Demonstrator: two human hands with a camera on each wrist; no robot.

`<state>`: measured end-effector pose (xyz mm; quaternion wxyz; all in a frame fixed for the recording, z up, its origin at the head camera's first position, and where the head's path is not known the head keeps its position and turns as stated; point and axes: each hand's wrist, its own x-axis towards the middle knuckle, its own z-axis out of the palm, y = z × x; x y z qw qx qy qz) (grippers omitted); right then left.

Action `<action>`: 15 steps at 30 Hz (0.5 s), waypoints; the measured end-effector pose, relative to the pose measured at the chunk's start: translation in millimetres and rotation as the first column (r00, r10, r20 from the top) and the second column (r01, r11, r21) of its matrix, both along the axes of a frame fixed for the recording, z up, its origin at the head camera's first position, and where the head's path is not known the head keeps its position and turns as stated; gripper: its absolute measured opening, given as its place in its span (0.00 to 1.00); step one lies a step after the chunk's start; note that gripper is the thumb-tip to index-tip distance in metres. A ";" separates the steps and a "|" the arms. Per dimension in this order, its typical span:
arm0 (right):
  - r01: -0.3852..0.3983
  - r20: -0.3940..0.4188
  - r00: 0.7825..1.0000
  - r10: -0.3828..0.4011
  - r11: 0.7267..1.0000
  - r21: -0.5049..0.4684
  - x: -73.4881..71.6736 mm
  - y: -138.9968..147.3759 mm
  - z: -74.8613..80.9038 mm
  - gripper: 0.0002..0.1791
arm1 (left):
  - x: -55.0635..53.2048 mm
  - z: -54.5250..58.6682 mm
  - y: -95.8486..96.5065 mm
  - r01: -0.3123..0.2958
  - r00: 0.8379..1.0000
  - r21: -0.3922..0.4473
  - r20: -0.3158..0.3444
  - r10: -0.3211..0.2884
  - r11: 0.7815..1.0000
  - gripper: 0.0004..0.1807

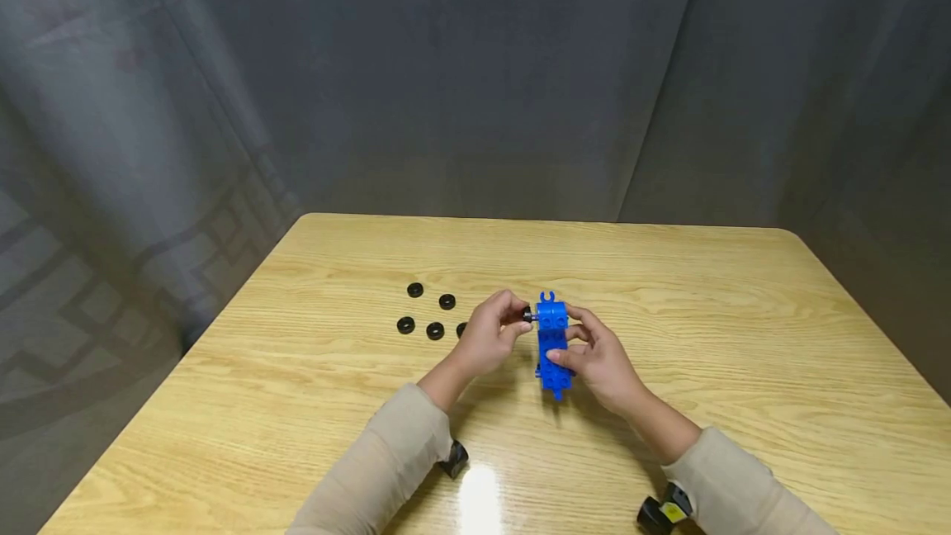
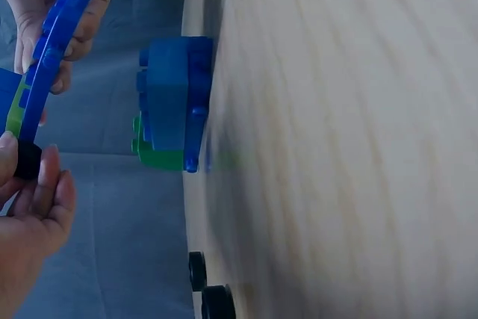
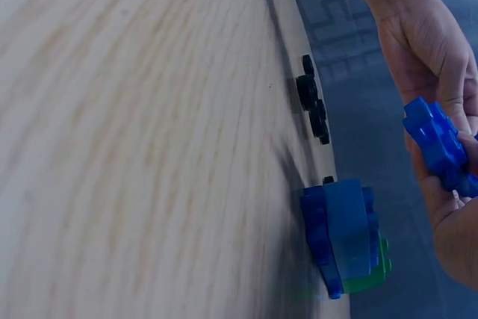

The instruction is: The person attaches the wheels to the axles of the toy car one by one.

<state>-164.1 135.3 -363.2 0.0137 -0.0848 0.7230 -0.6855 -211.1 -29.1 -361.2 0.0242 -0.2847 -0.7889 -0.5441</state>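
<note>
Blue brick chassis (image 1: 552, 340) is held up above a wooden table (image 1: 706, 287), between a person's two hands. By all appearances, a wheel is being fitted: a black wheel (image 1: 527, 314) is held at the chassis's left side, near its far end, and a short axle (image 1: 534, 317) is seen between the two. Whether the wheel is fully seated cannot be told. For the next move, a straight push along the axle seems to be called for, with the chassis kept steady against it.

By the left hand (image 1: 486, 337), the wheel is pinched narrowly between thumb and fingers. By the right hand (image 1: 603, 363), the chassis is gripped from its right side, the thumb laid over its face. To the left of the chassis, five loose wheels (image 1: 434, 330) are spread on the table, one partly hidden by the left hand. Lower than the chassis, in the wrist views, a second blue build (image 3: 349, 229) with a green piece (image 3: 370, 278) is stood on the table.
</note>
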 end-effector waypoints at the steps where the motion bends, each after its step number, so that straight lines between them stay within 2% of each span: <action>1: -0.001 0.003 1.000 0.001 1.000 0.003 0.2 0.4 -0.3 0.33 | 0.1 -0.3 0.2 -0.001 1.000 -0.005 0.010 0.002 1.000 0.07; 4: -0.008 0.004 1.000 0.008 1.000 0.001 1.0 1.4 -0.5 0.33 | 1.1 0.8 0.7 0.005 0.999 0.006 0.038 -0.006 1.000 0.08; 11: -0.013 -0.014 1.000 0.013 0.999 -0.035 0.7 2.5 -2.4 0.32 | 16.3 22.9 2.3 0.025 0.994 0.063 0.106 -0.031 0.998 0.05; 15: 0.005 -0.009 1.000 -0.006 0.999 -0.035 -0.5 1.4 -4.0 0.31 | 18.4 25.6 2.0 0.015 0.990 0.068 0.140 -0.024 0.998 0.05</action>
